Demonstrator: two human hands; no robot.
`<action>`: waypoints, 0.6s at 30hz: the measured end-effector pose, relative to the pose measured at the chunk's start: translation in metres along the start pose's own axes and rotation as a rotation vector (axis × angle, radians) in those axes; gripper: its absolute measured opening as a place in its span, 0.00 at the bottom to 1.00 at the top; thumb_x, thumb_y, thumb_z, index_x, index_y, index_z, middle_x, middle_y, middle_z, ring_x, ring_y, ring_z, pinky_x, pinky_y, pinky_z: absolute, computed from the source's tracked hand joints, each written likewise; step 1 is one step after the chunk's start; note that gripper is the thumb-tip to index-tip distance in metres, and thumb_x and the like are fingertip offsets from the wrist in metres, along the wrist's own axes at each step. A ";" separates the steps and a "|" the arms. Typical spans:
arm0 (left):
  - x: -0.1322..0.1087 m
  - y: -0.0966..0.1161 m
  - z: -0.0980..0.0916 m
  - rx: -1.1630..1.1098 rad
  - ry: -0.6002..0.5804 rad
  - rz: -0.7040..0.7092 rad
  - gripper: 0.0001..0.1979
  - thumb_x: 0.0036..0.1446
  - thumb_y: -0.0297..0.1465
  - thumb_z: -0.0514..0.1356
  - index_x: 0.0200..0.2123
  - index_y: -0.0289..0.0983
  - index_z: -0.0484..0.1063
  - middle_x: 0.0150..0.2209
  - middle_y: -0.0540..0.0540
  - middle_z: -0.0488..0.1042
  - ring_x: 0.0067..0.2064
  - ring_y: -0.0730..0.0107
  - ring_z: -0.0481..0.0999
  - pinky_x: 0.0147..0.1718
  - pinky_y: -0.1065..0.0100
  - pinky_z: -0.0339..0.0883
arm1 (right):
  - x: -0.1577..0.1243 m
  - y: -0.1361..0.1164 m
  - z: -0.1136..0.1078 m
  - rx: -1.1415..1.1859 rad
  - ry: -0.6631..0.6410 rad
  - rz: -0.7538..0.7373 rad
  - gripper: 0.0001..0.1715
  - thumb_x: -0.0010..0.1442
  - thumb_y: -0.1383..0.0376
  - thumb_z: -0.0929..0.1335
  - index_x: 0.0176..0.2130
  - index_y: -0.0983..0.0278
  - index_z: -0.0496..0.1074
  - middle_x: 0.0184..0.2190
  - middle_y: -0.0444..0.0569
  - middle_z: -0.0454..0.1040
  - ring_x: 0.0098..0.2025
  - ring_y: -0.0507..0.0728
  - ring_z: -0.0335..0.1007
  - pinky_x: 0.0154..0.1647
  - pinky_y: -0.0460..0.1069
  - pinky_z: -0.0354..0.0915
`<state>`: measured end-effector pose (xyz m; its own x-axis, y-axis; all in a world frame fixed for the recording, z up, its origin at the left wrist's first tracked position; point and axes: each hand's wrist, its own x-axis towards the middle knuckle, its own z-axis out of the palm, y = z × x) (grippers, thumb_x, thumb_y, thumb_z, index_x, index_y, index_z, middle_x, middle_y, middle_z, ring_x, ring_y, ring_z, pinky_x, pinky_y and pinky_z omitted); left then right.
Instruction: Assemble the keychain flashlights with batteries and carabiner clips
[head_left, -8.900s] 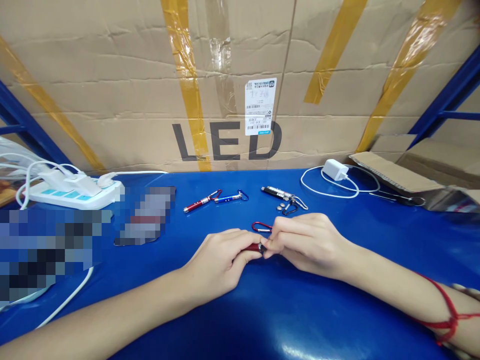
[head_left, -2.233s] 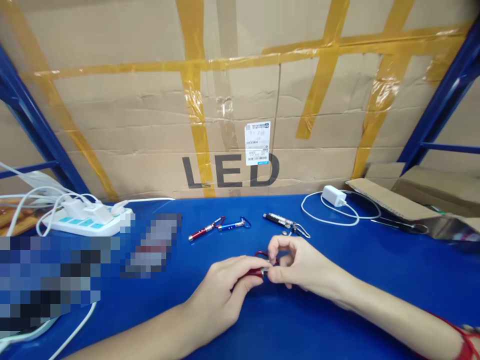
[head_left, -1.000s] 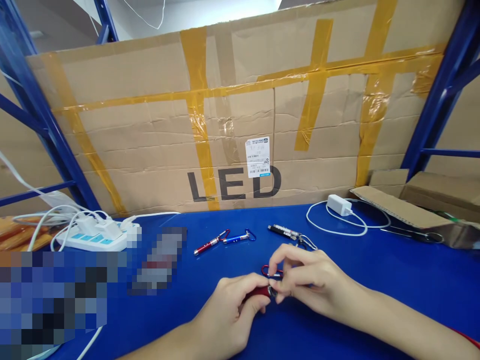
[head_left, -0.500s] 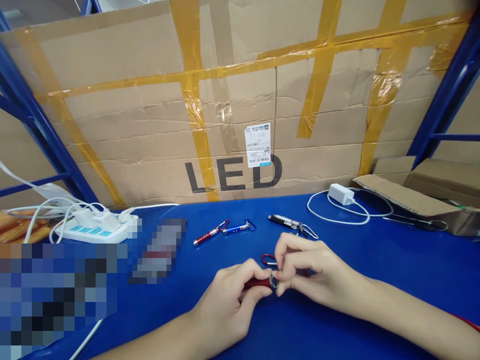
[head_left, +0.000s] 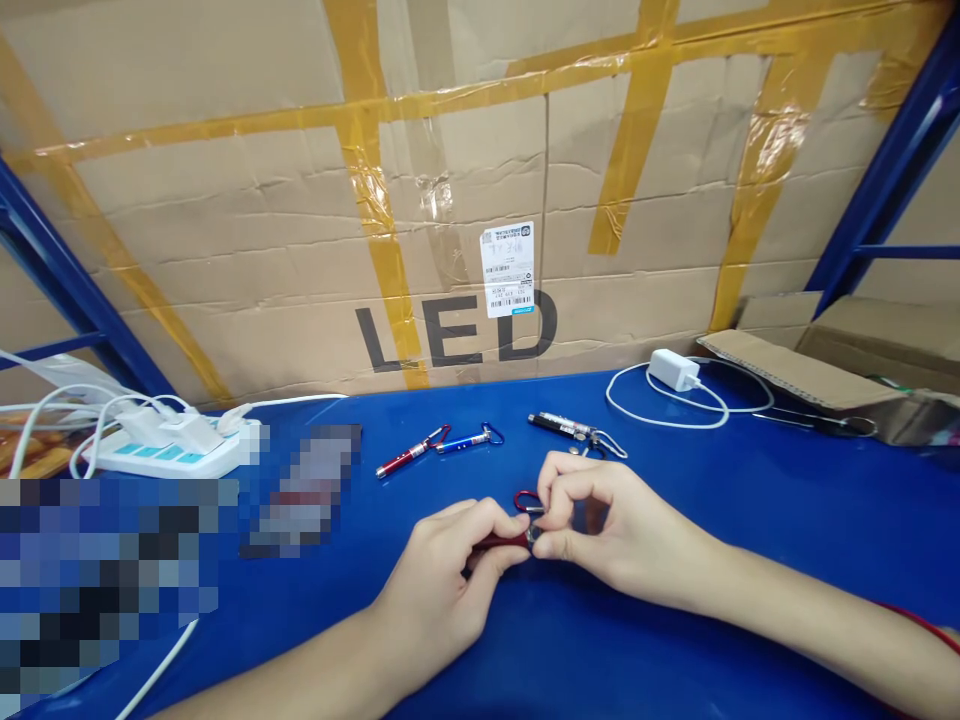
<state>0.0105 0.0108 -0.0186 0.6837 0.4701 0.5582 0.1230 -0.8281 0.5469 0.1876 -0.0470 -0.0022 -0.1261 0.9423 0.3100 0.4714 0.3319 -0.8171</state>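
Observation:
My left hand is closed around a dark red flashlight tube, whose silvery end points right. At that end my right hand pinches with thumb and fingertips; what lies between them is too small and hidden to make out. Just behind the fingertips is a red carabiner clip, partly covered by my right hand. Farther back on the blue table lie a red keychain flashlight, a blue one and a black one, each with a clip. Small round pieces sit beside the black one.
A white power strip with plugs and cables stands at the left. The white charger and its looped cable lie back right, near an open cardboard box. A large taped carton walls off the back. Blurred items lie left.
The camera view has shifted slightly. My right fingertips have come over the tube's end, which faced more toward me before. My left hand keeps its hold on the tube.

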 end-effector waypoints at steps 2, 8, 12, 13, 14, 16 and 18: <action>0.000 0.000 0.000 0.002 0.016 -0.004 0.05 0.55 0.22 0.58 0.28 0.37 0.70 0.26 0.50 0.76 0.31 0.72 0.77 0.29 0.78 0.69 | 0.001 0.000 0.000 0.041 0.001 0.029 0.16 0.48 0.61 0.73 0.18 0.66 0.66 0.27 0.44 0.64 0.29 0.50 0.64 0.31 0.46 0.63; 0.001 0.001 -0.001 0.003 0.012 -0.023 0.10 0.55 0.23 0.59 0.40 0.39 0.73 0.37 0.49 0.80 0.34 0.72 0.79 0.34 0.77 0.71 | 0.003 0.001 0.000 0.103 0.018 0.046 0.17 0.46 0.59 0.74 0.19 0.66 0.68 0.28 0.43 0.65 0.28 0.48 0.63 0.29 0.45 0.62; 0.001 -0.002 -0.002 0.038 0.019 -0.021 0.12 0.55 0.25 0.59 0.43 0.40 0.74 0.40 0.49 0.80 0.37 0.70 0.79 0.38 0.74 0.72 | 0.005 0.004 -0.002 0.113 0.027 0.028 0.17 0.46 0.57 0.74 0.20 0.67 0.69 0.29 0.44 0.66 0.28 0.48 0.63 0.28 0.45 0.63; 0.001 -0.002 -0.002 0.035 0.015 -0.015 0.12 0.56 0.25 0.59 0.43 0.40 0.74 0.40 0.49 0.80 0.39 0.69 0.79 0.39 0.74 0.72 | 0.005 0.004 -0.003 0.105 0.028 0.023 0.17 0.46 0.57 0.74 0.21 0.67 0.70 0.29 0.44 0.66 0.27 0.48 0.63 0.28 0.44 0.63; 0.002 -0.002 -0.002 0.029 0.011 -0.010 0.12 0.56 0.25 0.59 0.44 0.40 0.74 0.41 0.49 0.80 0.40 0.69 0.79 0.41 0.74 0.71 | 0.005 0.004 -0.003 0.093 0.027 0.016 0.17 0.46 0.56 0.74 0.21 0.67 0.70 0.29 0.44 0.66 0.27 0.48 0.63 0.27 0.44 0.63; 0.002 -0.002 -0.002 0.017 0.001 -0.007 0.12 0.56 0.25 0.58 0.44 0.40 0.74 0.42 0.49 0.79 0.41 0.69 0.79 0.42 0.74 0.71 | 0.006 0.004 -0.004 0.075 0.024 0.004 0.17 0.47 0.56 0.73 0.21 0.67 0.71 0.28 0.44 0.66 0.25 0.47 0.63 0.25 0.43 0.63; 0.003 -0.001 -0.002 0.010 -0.009 -0.011 0.12 0.56 0.24 0.58 0.44 0.40 0.75 0.42 0.49 0.79 0.40 0.70 0.79 0.43 0.74 0.71 | 0.006 0.003 -0.005 0.077 0.016 -0.002 0.17 0.48 0.56 0.73 0.21 0.67 0.71 0.28 0.44 0.66 0.24 0.46 0.62 0.23 0.42 0.62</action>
<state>0.0108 0.0141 -0.0161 0.6884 0.4765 0.5469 0.1373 -0.8259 0.5469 0.1925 -0.0404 -0.0010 -0.1131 0.9411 0.3185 0.4022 0.3365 -0.8515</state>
